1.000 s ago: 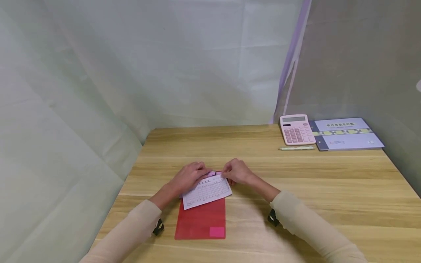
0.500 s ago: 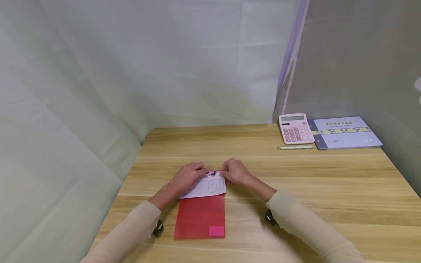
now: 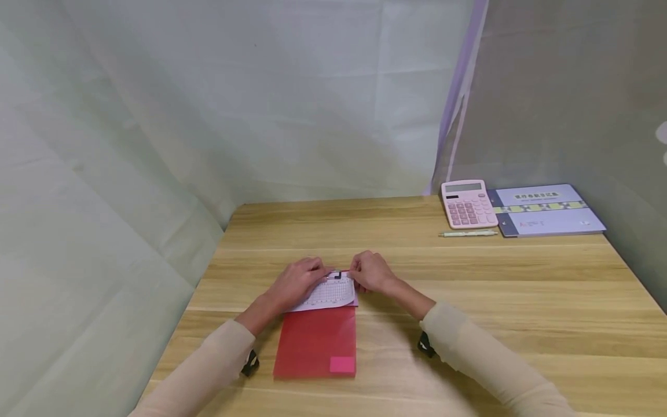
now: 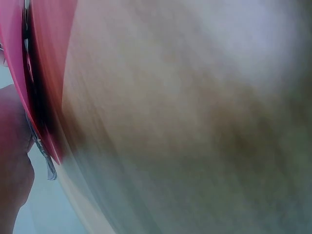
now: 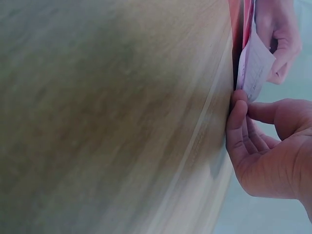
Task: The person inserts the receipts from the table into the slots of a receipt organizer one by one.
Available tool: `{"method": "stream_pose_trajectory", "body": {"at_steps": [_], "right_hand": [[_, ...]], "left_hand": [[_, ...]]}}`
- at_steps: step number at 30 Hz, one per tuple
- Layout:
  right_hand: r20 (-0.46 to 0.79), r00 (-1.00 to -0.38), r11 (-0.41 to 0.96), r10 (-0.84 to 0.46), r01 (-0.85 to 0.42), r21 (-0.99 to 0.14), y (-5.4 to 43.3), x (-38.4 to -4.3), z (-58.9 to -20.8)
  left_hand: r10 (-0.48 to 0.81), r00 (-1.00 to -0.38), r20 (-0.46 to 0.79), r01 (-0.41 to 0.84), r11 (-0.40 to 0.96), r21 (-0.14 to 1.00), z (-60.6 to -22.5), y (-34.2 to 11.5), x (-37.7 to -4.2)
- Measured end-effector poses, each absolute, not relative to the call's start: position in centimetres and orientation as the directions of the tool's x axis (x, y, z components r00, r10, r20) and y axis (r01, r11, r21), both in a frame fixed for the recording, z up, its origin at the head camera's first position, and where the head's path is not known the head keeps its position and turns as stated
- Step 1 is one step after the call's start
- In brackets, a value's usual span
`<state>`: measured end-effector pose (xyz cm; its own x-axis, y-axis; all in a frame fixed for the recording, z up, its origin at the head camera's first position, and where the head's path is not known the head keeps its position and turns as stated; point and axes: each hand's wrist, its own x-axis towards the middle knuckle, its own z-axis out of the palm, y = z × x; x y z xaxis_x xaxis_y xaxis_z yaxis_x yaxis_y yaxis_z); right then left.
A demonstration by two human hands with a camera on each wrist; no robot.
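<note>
A red clip folder [image 3: 316, 339] lies on the table in the head view, a pink label at its lower right corner. Over its far part is a white printed form [image 3: 333, 291], with a purplish sheet edge showing under its right side. My left hand [image 3: 296, 284] grips the folder's far end beside the metal clip [image 3: 337, 275] and covers the form's left part. Thumb and forefinger of my right hand [image 3: 372, 272] pinch the form's far right corner. The left wrist view shows the folder's red layers [image 4: 53, 29] slightly apart; the right wrist view shows the form [image 5: 258, 63] bent upward.
A pink calculator [image 3: 470, 204] stands at the table's back right, a pen [image 3: 468, 234] in front of it. Beside it lies a light account book [image 3: 549, 211] with a dark spine. Pale cloth [image 3: 323, 104] hangs behind the table.
The form has moved from a tilted position over the folder to a straighter one nearer the clip. Its near right corner now curls, showing the sheet beneath. Both hands stay at the far end.
</note>
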<state>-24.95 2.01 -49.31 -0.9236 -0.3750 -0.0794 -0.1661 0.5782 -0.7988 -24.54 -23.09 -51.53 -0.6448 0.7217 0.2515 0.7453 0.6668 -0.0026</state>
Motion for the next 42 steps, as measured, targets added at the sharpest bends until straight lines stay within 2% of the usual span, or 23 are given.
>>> {"method": "stream_pose_trajectory", "body": {"at_steps": [6,13,19,22,25,30,42], "right_hand": [[-0.07,-0.927,0.576,-0.369,-0.169,-0.799,1.89,-25.08,-49.71],[-0.087,-0.924,0.583,-0.373,-0.161,-0.797,2.11,-25.2,-49.7],[-0.022,-0.935,0.65,-0.353,-0.228,-0.725,2.42,-25.38,-49.38],[-0.047,-0.927,0.671,-0.371,-0.233,-0.704,2.51,-25.41,-49.05],[-0.104,-0.906,0.659,-0.411,-0.217,-0.72,2.51,-25.42,-48.81],[-0.115,-0.881,0.61,-0.458,-0.217,-0.762,2.37,-25.28,-48.95],[-0.061,-0.927,0.564,-0.37,-0.172,-0.808,1.99,-24.65,-49.58]], "left_hand": [[0.725,-0.639,0.255,0.747,0.665,-0.019,-51.59,-23.12,-24.46],[0.715,-0.642,0.275,0.747,0.665,0.014,-51.76,-23.05,-24.44],[0.712,-0.649,0.269,0.744,0.668,0.026,-51.7,-22.98,-24.43],[0.712,-0.649,0.268,0.744,0.668,0.026,-51.71,-22.97,-24.5],[0.713,-0.647,0.271,0.745,0.667,0.024,-51.75,-22.98,-24.56],[0.713,-0.641,0.283,0.747,0.665,0.016,-51.83,-22.98,-24.52],[0.72,-0.612,0.326,0.762,0.648,-0.001,-51.86,-22.88,-24.28]]}}
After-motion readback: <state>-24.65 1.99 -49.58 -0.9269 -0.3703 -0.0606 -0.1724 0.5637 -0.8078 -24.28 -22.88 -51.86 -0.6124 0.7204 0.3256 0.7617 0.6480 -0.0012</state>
